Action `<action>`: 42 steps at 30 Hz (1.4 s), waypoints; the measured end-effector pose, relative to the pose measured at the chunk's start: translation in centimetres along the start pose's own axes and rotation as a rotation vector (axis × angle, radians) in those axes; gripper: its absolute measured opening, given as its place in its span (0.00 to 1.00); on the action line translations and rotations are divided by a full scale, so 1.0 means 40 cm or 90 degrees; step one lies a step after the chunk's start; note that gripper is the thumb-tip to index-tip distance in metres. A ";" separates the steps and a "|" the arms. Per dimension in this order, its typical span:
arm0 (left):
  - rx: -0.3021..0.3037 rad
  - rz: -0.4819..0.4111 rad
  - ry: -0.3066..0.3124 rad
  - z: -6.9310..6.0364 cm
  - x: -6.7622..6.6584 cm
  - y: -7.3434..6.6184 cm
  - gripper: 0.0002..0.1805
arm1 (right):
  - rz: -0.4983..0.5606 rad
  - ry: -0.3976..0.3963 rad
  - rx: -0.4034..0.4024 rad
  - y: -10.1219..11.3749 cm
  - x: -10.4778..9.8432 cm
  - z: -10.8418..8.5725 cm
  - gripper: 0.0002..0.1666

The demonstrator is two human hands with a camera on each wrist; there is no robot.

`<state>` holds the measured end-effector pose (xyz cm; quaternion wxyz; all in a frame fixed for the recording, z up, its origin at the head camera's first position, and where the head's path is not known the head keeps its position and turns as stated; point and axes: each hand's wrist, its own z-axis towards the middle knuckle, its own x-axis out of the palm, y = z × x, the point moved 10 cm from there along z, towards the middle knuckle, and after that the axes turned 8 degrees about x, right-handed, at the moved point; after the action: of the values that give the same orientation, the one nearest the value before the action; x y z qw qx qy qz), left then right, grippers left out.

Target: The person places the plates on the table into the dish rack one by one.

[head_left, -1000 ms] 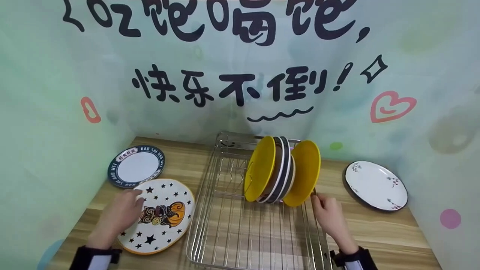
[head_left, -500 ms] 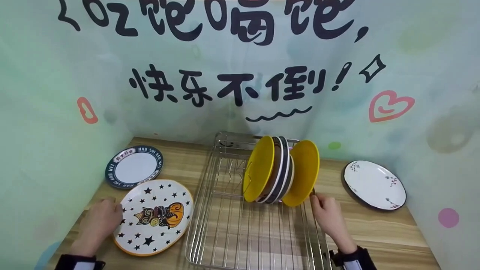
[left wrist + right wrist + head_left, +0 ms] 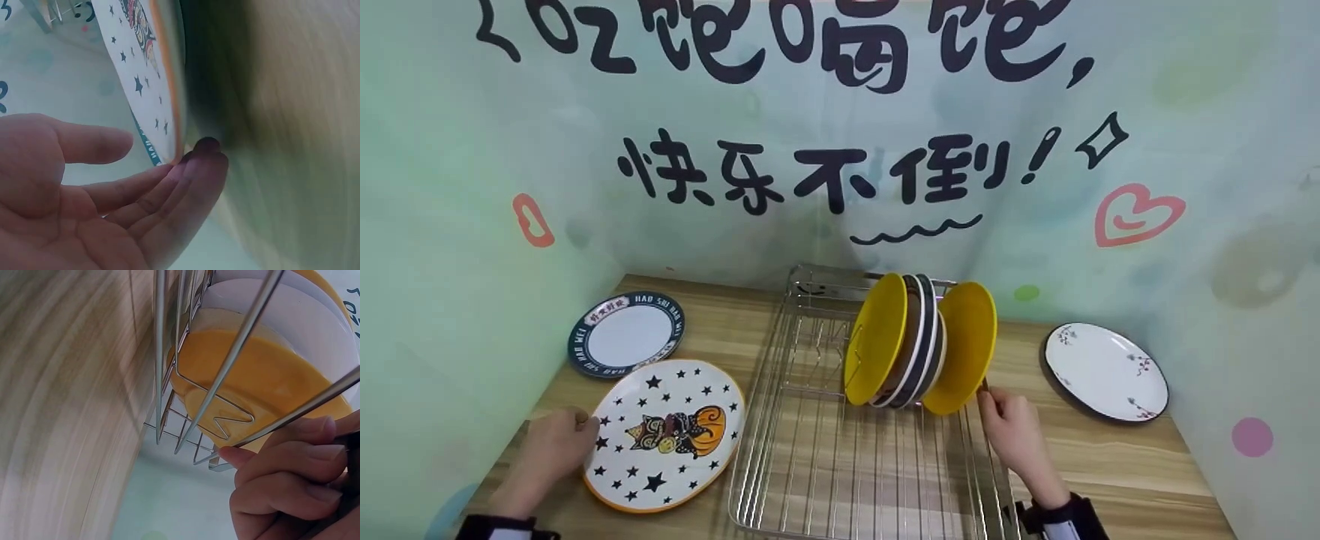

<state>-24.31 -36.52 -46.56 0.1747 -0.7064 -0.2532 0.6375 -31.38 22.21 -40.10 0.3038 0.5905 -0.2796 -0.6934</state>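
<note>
In the head view my left hand [image 3: 553,450] is at the left edge of a white plate [image 3: 622,469] with black stars, a cat and a pumpkin. The left wrist view shows the fingers [image 3: 185,208] touching the plate's orange rim, while the thumb stays apart from it. My right hand [image 3: 1014,435] grips the right rail of a wire dish rack [image 3: 810,465]; in the right wrist view its fingers [image 3: 287,484] are curled by the rail. Upright in the rack stand a yellow plate [image 3: 877,337], dark-and-white plates [image 3: 922,352] and another yellow plate [image 3: 971,345].
A blue-rimmed white plate [image 3: 630,336] lies behind the starred plate, partly under its edge. To the right of the rack lies a white plate [image 3: 1106,371] with small red flowers. Everything rests on a wooden table [image 3: 1110,465] with printed cloth walls around it.
My left hand has moved left, from over the starred plate to its left edge. The right hand stays at the rack. The view has shifted slightly.
</note>
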 end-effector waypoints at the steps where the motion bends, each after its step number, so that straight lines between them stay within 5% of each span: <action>1: -0.010 -0.009 0.005 0.001 0.005 0.005 0.22 | -0.001 0.001 0.001 0.000 0.000 0.000 0.25; 17: -0.071 -0.094 -0.005 -0.002 0.022 0.072 0.17 | 0.004 0.002 0.019 -0.005 -0.003 0.000 0.25; 27: -0.096 -0.133 0.039 -0.002 0.039 0.094 0.22 | -0.001 -0.006 -0.001 0.001 -0.003 0.000 0.26; 35: -0.114 -0.234 0.044 -0.015 0.052 0.099 0.24 | -0.001 -0.001 0.001 0.000 0.001 0.000 0.25; 42: -0.102 -0.242 0.008 -0.016 0.035 0.081 0.22 | 0.002 -0.001 0.004 0.003 0.001 -0.001 0.25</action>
<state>-23.16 -38.28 -49.46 0.2366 -0.6616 -0.4304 0.5666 -31.35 22.12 -40.05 0.3031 0.5905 -0.2828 -0.6925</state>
